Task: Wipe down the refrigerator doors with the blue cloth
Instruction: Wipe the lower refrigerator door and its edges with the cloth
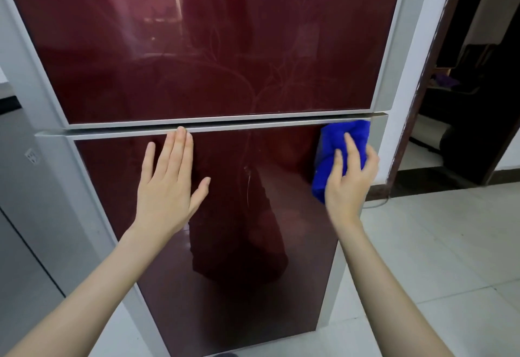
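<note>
The refrigerator fills the view, with a glossy dark-red upper door [140, 46] and a lower door [239, 258], each framed in silver. A bunched blue cloth [334, 142] is pressed against the top right corner of the lower door. My right hand [349, 179] grips the cloth from the front, fingers spread over it. My left hand [171, 185] lies flat and open on the upper left part of the lower door, fingertips touching the silver strip [253, 127] between the doors. It holds nothing.
A grey cabinet side [33, 187] stands close on the left of the fridge. To the right are a white pillar [416, 75] and a dark doorway [472, 103] into another room. Pale floor tiles [436, 258] spread out at the lower right.
</note>
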